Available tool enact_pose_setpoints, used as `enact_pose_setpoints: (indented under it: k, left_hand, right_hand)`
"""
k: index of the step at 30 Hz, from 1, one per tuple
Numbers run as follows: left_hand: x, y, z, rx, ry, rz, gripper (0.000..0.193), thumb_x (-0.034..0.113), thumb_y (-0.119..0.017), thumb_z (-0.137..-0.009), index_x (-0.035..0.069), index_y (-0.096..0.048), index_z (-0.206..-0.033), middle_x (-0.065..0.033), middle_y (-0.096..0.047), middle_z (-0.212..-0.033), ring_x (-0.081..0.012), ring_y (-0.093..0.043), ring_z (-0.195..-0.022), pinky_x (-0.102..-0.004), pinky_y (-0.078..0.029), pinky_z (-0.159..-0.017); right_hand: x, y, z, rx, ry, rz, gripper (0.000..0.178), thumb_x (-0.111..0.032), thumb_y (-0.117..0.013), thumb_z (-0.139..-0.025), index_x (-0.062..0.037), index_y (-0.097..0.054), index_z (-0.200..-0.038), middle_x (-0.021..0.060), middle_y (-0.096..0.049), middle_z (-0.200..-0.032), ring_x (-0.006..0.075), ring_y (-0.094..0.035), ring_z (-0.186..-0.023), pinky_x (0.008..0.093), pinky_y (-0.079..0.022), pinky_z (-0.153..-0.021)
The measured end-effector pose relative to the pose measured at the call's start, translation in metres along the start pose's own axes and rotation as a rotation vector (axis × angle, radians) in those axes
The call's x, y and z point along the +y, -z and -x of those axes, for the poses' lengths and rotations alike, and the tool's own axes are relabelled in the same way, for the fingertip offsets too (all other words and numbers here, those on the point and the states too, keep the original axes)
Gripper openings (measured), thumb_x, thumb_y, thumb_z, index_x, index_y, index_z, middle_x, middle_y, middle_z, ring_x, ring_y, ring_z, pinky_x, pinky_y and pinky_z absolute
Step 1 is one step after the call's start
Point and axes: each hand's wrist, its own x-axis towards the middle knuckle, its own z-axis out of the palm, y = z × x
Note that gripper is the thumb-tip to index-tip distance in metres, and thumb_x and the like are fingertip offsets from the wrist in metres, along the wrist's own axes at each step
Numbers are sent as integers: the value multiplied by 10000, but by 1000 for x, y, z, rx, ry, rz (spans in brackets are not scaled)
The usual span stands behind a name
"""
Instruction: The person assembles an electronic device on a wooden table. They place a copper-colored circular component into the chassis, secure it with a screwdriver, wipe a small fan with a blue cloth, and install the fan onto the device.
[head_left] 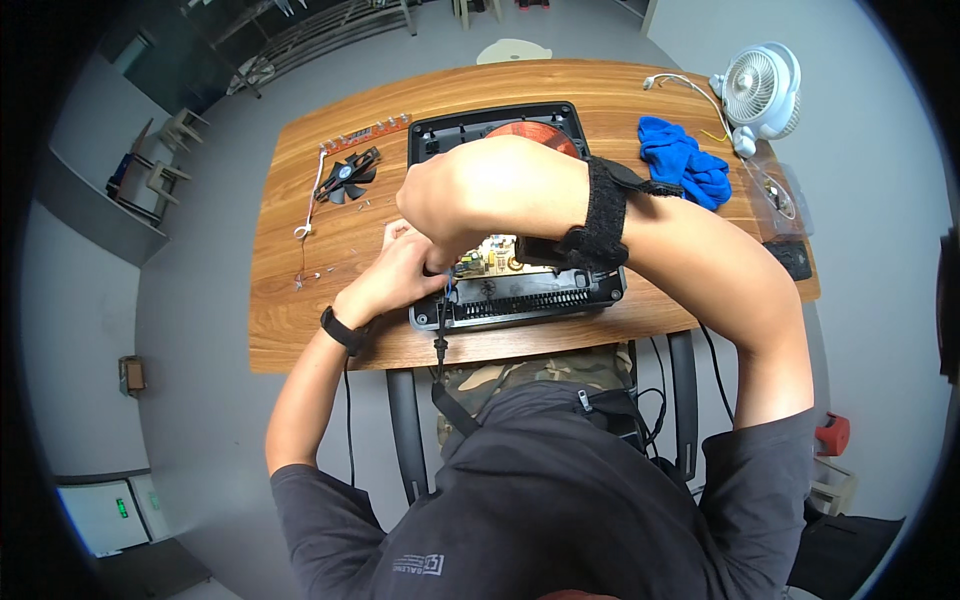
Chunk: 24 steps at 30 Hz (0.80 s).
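Observation:
An opened black appliance housing (540, 308), which looks like an induction cooker, lies on the table before me. Inside it are a tan circuit board (497, 256) and, farther back, a round copper coil (540, 131). My left hand (398, 270) rests at the housing's left side, fingers bent and closed next to a blue wire (448, 287). Over the board arches my right hand (462, 195), wrist sharply bent and fingers curled down against the left hand. What either hand's fingertips hold is hidden. A black power cord (440, 345) leaves the housing's near left corner.
Left of the housing lie a small black fan (347, 176), an orange strip with several metal pieces (370, 132), and scattered screws. A blue cloth (685, 163), a white desk fan (760, 92) and a clear plastic tray (777, 200) occupy the wooden table's (380, 335) right side.

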Motion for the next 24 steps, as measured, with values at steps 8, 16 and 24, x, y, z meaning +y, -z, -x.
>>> enact_pose_setpoints:
  k: [8, 16, 24]
  left_hand:
    - [-2, 1, -1, -128, 165, 169, 411, 139, -826, -810, 15, -615, -1140, -127, -677, -1031, -287, -651, -979, -408, -522, -921]
    - [-3, -2, 2, -109, 153, 193, 457, 145, -828, -822, 19, -619, -1209, -107, -670, -989, -258, -651, -956, -378, -532, -889]
    - [-3, 0, 2, -124, 166, 138, 416, 170, -829, -825, 37, -631, -1165, -117, -669, -990, -254, -633, -997, -418, -472, -987]
  right_hand:
    - [0, -9, -7, 17, 25, 80, 225, -99, -777, -651, -18, -804, -859, 175, -743, -838, 333, -726, -783, 417, -582, -650]
    - [-16, 8, -30, -324, -211, 40, 279, -200, -692, -851, -26, -800, -1042, 175, -769, -1021, 286, -743, -920, 412, -590, -768]
    - [-3, 2, -24, -266, -94, 54, 273, -176, -718, -810, -17, -797, -1017, 165, -770, -981, 312, -741, -878, 421, -594, -742]
